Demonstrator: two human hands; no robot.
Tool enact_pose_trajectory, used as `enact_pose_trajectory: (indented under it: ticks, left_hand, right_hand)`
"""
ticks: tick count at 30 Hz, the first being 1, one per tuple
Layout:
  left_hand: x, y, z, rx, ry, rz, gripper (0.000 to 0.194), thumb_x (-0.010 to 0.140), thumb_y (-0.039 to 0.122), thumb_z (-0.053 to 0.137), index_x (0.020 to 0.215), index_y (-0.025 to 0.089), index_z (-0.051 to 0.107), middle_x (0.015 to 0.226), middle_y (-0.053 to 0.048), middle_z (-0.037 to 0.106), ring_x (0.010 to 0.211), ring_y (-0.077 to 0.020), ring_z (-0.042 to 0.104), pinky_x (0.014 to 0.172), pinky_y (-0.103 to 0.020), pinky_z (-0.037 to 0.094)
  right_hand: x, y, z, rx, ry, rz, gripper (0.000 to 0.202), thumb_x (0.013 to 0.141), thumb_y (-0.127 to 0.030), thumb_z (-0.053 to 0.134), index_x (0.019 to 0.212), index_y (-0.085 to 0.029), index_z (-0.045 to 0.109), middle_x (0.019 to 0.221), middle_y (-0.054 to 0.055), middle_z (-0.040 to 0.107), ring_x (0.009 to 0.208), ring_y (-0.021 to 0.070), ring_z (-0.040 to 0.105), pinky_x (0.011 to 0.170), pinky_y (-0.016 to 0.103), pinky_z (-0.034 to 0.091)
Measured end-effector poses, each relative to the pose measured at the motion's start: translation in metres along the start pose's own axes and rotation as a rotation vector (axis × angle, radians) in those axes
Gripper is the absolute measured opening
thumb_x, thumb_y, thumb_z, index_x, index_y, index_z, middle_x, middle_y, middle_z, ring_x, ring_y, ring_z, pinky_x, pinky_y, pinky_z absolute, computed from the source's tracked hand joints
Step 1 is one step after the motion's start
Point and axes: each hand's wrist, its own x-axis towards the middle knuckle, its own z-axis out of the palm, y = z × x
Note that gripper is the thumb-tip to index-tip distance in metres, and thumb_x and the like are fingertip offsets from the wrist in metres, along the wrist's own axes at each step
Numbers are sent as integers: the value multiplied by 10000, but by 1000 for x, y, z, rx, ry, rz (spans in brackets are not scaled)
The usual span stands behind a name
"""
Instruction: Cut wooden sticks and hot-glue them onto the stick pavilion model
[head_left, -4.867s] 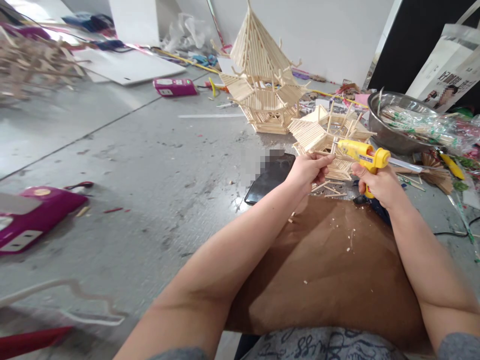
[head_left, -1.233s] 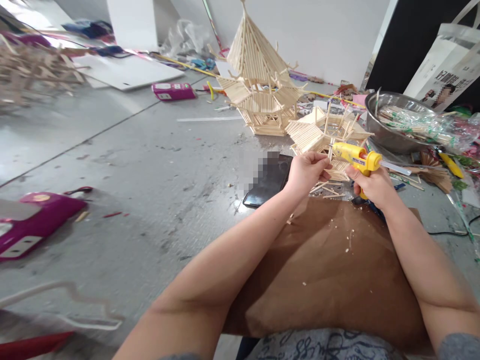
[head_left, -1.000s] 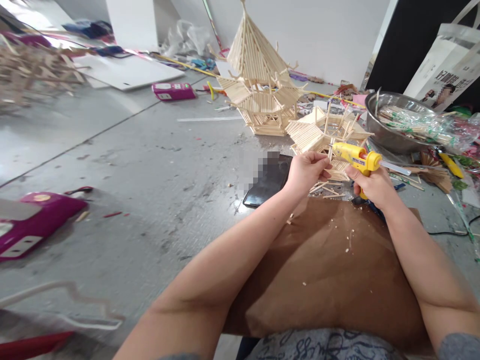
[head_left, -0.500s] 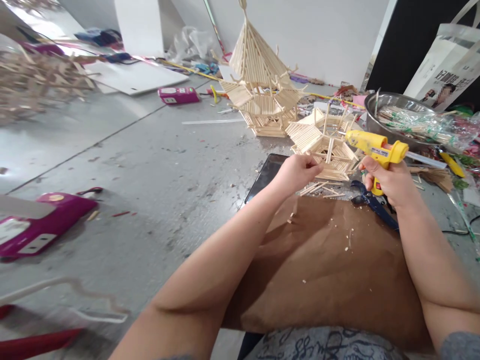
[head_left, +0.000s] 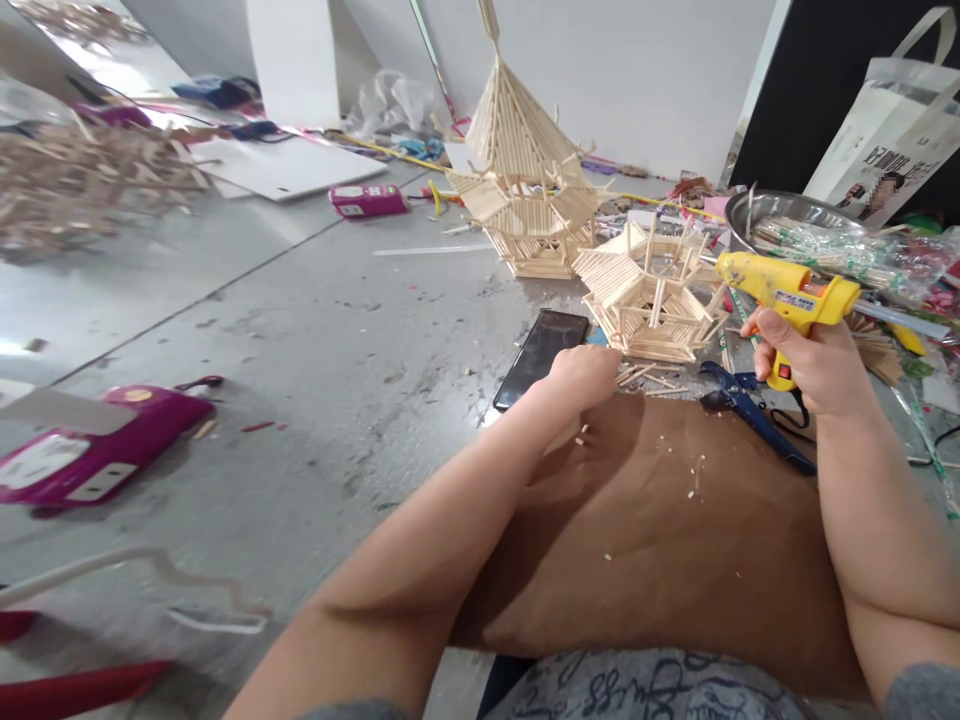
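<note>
Grey floor; right fingers grip glue gun.

Left hand: fingertips hidden behind the back of the hand, can't tell if it's holding anything. It also covers a corner of the phone just past it. Right hand hides part of the grip of the glue gun; label print too small to read. Gun blocks the lower side of the metal bowl beyond that hand. Tall stick pagoda, beyond left hand: spire cut by top edge. Far left of left hand: wood pile blurred, red object cut off, can't ID.
</note>
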Motion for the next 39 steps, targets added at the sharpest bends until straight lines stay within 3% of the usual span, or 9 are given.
enact_pose_trajectory:
  ticks: [10,17,19,23,26,30,33,39]
  left_hand:
    - [0,9,7,66,47,33,337,730,91,406,980,115,629,968,-175,662,929,-290,626,746,-392,495]
    - [-6,4,-9,-11,79,10,271,766,147,409,863,131,661,914,-178,667,893,-294,627,713,-377,478]
    - [-10,4,-16,-117,130,19,257,786,212,420,842,142,661,859,-154,673,820,-271,636,671,-351,468]
    - [-17,12,-20,-522,224,85,211,805,280,461,799,147,625,579,-37,617,536,-124,574,571,-238,428]
    - [-19,20,-17,-911,174,134,155,815,233,467,723,143,553,503,18,556,400,-55,480,465,-182,385]
    - [-16,25,-12,-1317,59,154,154,807,202,509,665,144,506,564,9,596,415,-32,506,446,-154,404]
    - [-12,25,-9,-1408,83,111,171,795,241,551,661,138,522,554,6,605,402,-30,505,426,-151,406]
    - [-8,22,-5,-1394,239,57,194,807,253,533,654,134,530,539,6,593,378,-30,485,394,-159,390]
  right_hand:
    - [-1,3,2,-1,18,-18,314,672,-482,657,741,-206,525,547,-43,493,349,63,445,337,225,321]
    - [0,1,2,2,17,-19,313,671,-469,664,780,-215,517,576,-47,507,350,58,450,345,223,353]
    - [0,1,1,-2,15,-18,310,674,-470,661,783,-216,518,579,-46,508,352,58,451,347,225,354]
    - [0,0,0,-9,-9,-3,294,684,-465,653,770,-220,517,567,-46,506,361,61,452,354,225,359]
    - [0,0,-2,3,-9,4,295,676,-460,661,772,-218,523,600,-42,517,365,56,456,353,219,357]
    - [1,2,-7,1,-39,9,298,665,-453,670,764,-208,531,656,-29,536,372,50,465,347,214,359]
    - [2,4,-11,-37,-111,25,297,676,-463,653,759,-202,537,644,-24,549,368,54,469,344,215,353]
    - [2,5,-15,-64,-230,70,311,697,-485,623,726,-188,536,629,-21,561,371,49,467,357,213,330]
